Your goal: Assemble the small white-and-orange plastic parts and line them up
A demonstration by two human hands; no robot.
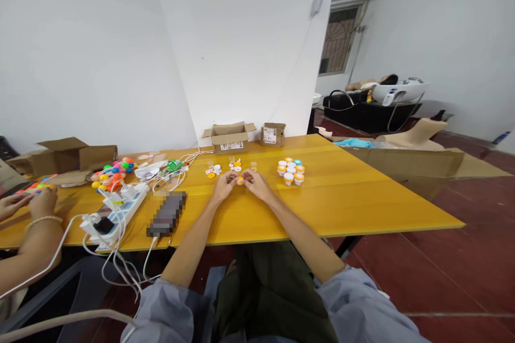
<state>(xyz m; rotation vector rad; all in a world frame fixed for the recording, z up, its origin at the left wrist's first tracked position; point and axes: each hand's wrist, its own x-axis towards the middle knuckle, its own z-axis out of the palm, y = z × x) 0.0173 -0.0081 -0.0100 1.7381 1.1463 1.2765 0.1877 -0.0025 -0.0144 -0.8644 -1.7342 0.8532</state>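
The small orange piece [240,180] sits low over the yellow table [362,198], pinched between your left hand [224,185] and right hand [256,183]. Both sets of fingertips are closed on it, likely because it's tiny. Lidded pots [291,171] cluster just to the right, loose parts [213,171] to the left, all near your hands.

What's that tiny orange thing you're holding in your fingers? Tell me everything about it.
The orange piece is tiny, round-looking and bright, probably plastic. It sits low over the yellow table, pinched between the fingers of the left hand and the right hand, which hide most of it. Its exact shape and parts are too small to tell.
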